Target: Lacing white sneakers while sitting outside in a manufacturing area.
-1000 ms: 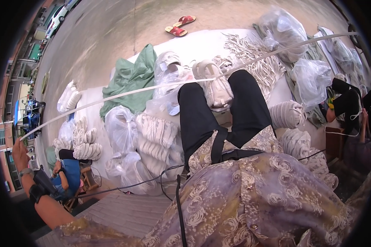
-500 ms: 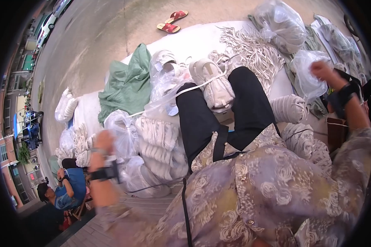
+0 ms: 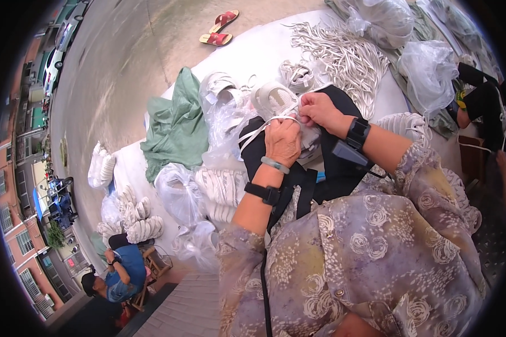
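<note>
A pale sneaker (image 3: 271,97) rests between my knees, its toe pointing away from me. My left hand (image 3: 283,141) is closed on a flat white shoelace (image 3: 255,135), whose loose end trails leftward over my dark trouser leg. At the shoe's right side, my right hand (image 3: 324,112) pinches the lace near the eyelets. The two hands are close together, partly covering the shoe's tongue and heel. Just beyond it lies another pale shoe (image 3: 298,76) on the white sheet.
Loose white laces (image 3: 343,59) are heaped at the far right. A green cloth (image 3: 177,126), clear plastic bags (image 3: 177,188) and stacked pale shoes (image 3: 224,188) lie on my left. Red slippers (image 3: 216,39) sit beyond the sheet. A person in blue (image 3: 123,272) sits at lower left.
Both hands have come inward from wide apart to the shoe between my knees and now grip the lace. The long lace stretched to the left has been drawn in.
</note>
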A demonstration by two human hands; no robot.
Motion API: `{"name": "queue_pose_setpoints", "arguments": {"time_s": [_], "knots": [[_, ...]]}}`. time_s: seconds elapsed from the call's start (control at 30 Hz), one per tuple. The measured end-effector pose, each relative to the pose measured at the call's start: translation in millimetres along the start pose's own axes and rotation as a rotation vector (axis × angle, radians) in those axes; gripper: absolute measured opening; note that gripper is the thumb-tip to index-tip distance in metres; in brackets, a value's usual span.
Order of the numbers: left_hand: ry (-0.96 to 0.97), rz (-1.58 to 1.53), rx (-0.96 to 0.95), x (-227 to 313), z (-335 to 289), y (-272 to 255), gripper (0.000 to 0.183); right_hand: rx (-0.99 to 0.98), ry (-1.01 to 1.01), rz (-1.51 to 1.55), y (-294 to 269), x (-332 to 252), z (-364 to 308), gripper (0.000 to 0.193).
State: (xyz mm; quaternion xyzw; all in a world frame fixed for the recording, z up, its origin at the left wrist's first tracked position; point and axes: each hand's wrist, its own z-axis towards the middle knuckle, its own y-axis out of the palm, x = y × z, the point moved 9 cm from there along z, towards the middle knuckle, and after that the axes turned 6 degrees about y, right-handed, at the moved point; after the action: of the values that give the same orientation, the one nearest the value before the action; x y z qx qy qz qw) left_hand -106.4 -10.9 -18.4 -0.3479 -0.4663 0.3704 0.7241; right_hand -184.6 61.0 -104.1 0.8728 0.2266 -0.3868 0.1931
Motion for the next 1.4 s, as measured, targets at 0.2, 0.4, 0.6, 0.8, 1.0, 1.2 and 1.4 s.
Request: {"name": "queue_pose_setpoints", "arguments": {"time_s": [0.2, 0.4, 0.6, 0.8, 1.0, 1.2, 1.4], "knots": [[0.076, 0.223, -0.106, 2, 10, 12, 0.01, 0.153, -0.193, -0.255, -7, -14, 8, 0.004], [0.095, 0.318, -0.111, 3, 9, 17, 0.013, 0.276, -0.368, -0.365, -13, -24, 8, 0.009], [0.047, 0.312, -0.066, 0, 8, 16, 0.014, 0.331, -0.439, -0.416, -15, -28, 5, 0.011], [0.016, 0.266, -0.066, -4, 7, 20, 0.014, 0.361, -0.446, -0.462, -14, -29, 4, 0.011], [0.002, 0.256, -0.066, -5, 6, 22, 0.015, 0.386, -0.47, -0.56, -12, -33, 3, 0.011], [0.006, 0.251, -0.061, -5, 5, 24, 0.016, 0.416, -0.595, -0.672, -3, -39, -3, 0.011], [-0.011, 0.231, -0.029, -4, 7, 20, 0.017, 0.355, -0.789, -0.875, 16, -42, -7, 0.009]]}}
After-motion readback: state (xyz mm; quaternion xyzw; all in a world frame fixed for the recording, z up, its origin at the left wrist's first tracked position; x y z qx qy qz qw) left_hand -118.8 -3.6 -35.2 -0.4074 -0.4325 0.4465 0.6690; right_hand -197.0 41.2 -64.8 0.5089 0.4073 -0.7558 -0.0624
